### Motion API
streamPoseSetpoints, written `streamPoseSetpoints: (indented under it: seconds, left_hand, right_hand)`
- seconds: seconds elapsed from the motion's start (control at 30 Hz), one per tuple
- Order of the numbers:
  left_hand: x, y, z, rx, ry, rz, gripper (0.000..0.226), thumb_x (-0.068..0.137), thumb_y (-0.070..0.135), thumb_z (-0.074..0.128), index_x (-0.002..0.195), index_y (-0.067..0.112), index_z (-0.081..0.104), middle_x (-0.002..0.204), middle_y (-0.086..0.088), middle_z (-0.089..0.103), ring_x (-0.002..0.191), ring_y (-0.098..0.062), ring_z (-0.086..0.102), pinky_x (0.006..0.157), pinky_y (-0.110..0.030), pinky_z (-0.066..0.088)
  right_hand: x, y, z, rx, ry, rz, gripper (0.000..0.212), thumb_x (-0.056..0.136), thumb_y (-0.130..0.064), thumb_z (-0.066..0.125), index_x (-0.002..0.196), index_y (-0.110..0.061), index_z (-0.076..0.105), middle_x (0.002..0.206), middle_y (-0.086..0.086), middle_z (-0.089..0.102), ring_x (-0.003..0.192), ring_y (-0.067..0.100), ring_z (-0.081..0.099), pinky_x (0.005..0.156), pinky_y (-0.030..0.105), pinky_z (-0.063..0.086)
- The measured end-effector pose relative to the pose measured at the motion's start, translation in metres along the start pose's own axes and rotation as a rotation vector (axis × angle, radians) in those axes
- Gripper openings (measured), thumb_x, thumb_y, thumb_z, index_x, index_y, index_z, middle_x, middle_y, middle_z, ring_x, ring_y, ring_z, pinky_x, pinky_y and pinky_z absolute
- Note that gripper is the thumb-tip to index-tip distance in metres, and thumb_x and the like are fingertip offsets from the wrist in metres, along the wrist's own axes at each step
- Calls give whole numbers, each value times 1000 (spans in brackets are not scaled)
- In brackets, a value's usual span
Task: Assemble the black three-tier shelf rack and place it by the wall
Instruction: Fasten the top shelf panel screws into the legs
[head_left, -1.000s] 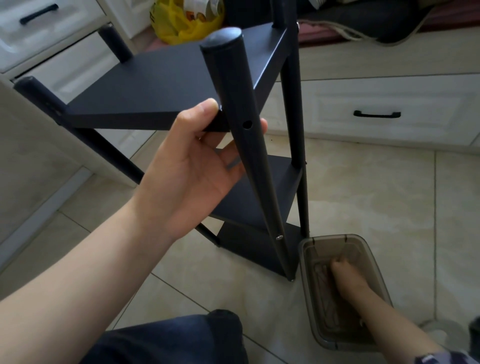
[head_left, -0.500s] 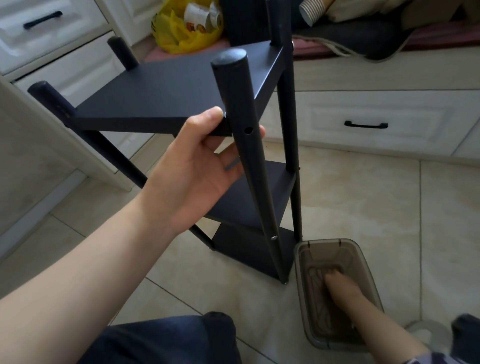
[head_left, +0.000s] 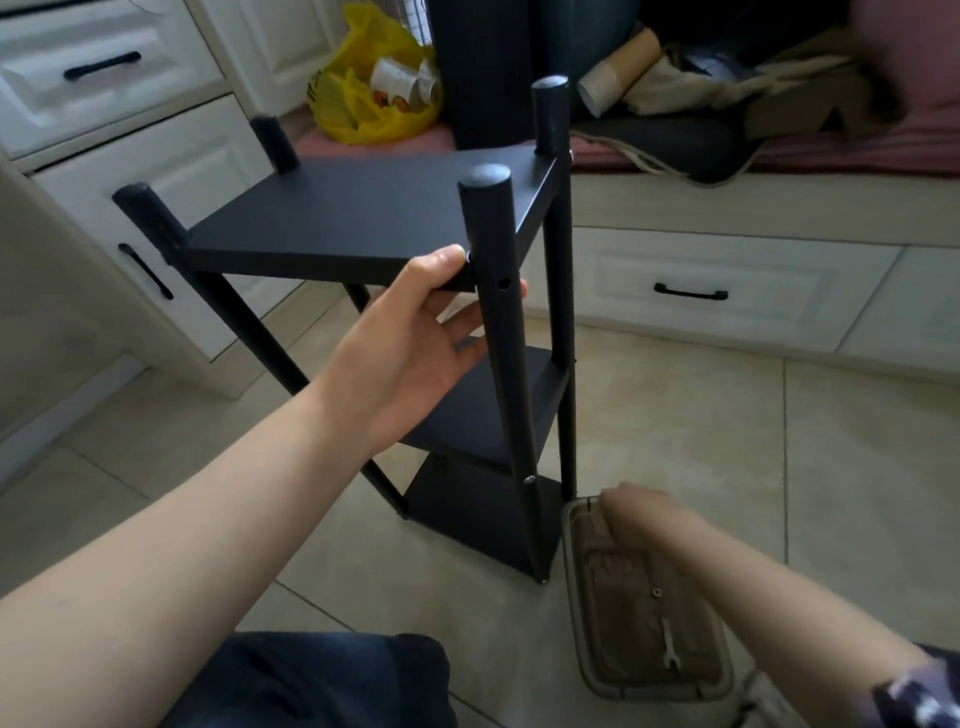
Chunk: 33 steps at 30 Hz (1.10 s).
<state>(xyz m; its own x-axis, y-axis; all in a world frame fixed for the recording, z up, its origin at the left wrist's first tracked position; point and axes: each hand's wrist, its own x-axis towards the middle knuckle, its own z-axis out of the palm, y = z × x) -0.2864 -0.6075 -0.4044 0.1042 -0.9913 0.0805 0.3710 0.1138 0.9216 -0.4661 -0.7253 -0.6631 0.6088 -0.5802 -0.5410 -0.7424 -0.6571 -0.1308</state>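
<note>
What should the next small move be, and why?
Probably lift the right hand from the tray to the empty hole in the front post, with a screw if it has one; blur hides that. The left hand grips the top shelf there, and a lower hole shows a screw head.

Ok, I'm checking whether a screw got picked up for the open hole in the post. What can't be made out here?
Head view only.
Right hand: motion-blurred, back toward the camera; whether its grip holds a screw is unclear.
Bin: far end covered by that hand; the loose bits are too small to name.
Left hand: fingers mostly hidden behind the near post.
Rack: far-left foot hidden behind the lower shelves.
</note>
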Motion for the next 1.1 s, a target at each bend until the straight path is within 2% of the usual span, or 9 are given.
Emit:
streamPoseSetpoints:
  seconds: [0.07, 0.2, 0.37, 0.53, 0.6, 0.7, 0.8, 1.0, 1.1]
  left_hand:
    - [0, 0, 0, -21, 8, 3, 30, 102, 25, 50, 94, 18, 78, 97, 0, 75, 106, -20, 70, 91, -37, 55]
    - [-1, 0, -1, -23, 6, 3, 26, 102, 25, 52, 98, 16, 76, 101, -3, 73, 108, -22, 69, 93, -38, 55]
    - [0, 0, -4, 5, -6, -6, 23, 98, 31, 59, 99, 19, 79, 103, -2, 73, 110, -21, 68, 94, -36, 55]
    - [-1, 0, -5, 55, 13, 4, 24, 89, 38, 66, 101, 21, 79, 104, -4, 73, 107, -24, 67, 93, -35, 56]
    - [-1, 0, -4, 56, 24, 5, 25, 88, 38, 67, 101, 21, 79, 105, -4, 73, 108, -25, 68, 92, -35, 56]
    - [-1, 0, -4, 57, 42, 8, 27, 88, 37, 68, 103, 18, 78, 106, -7, 73, 107, -27, 68, 90, -34, 57]
    - [-1, 0, -4, 48, 53, 16, 28, 92, 33, 64, 108, 12, 75, 105, -10, 72, 106, -28, 69, 89, -35, 57]
    - [0, -2, -4, 31, 60, 16, 32, 91, 31, 61, 109, 6, 71, 107, -17, 70, 105, -30, 68, 91, -38, 58]
    - [1, -3, -4, 51, 56, 20, 38, 92, 32, 59, 114, 3, 68, 110, -20, 68, 104, -31, 68, 90, -36, 57]
  right_hand:
    - [-17, -7, -39, 23, 62, -15, 24, 97, -17, 55, 118, -10, 62, 118, 10, 64, 106, 28, 64, 77, 31, 48]
    - [-61, -13, -104, 49, 91, -190, 13, 89, -15, 68, 101, -13, 73, 99, 3, 72, 91, 21, 68, 82, 33, 57]
    - [-133, -20, -151, 205, 272, -412, 7, 87, -22, 74, 94, -23, 73, 83, -16, 66, 74, -4, 61, 68, 8, 46]
    - [-188, -32, -172, 516, 562, -569, 9, 83, -20, 79, 89, -25, 74, 83, -15, 72, 83, 5, 69, 77, 25, 56]
    - [-202, -39, -175, 623, 693, -621, 11, 81, -16, 80, 87, -24, 75, 82, -15, 73, 81, 9, 70, 77, 24, 56]
    - [-213, -50, -179, 634, 924, -665, 13, 78, -14, 83, 86, -21, 76, 80, -15, 72, 78, 7, 69, 77, 17, 52]
    - [-217, -57, -185, 650, 1049, -687, 13, 77, -14, 82, 87, -20, 75, 80, -13, 71, 78, 6, 67, 77, 14, 49]
    - [-213, -62, -193, 701, 1097, -644, 13, 77, -15, 81, 85, -23, 75, 81, -15, 72, 79, 8, 70, 79, 23, 51]
    - [-211, -64, -196, 706, 1101, -620, 14, 77, -16, 82, 84, -25, 74, 81, -17, 72, 78, 8, 68, 79, 18, 49]
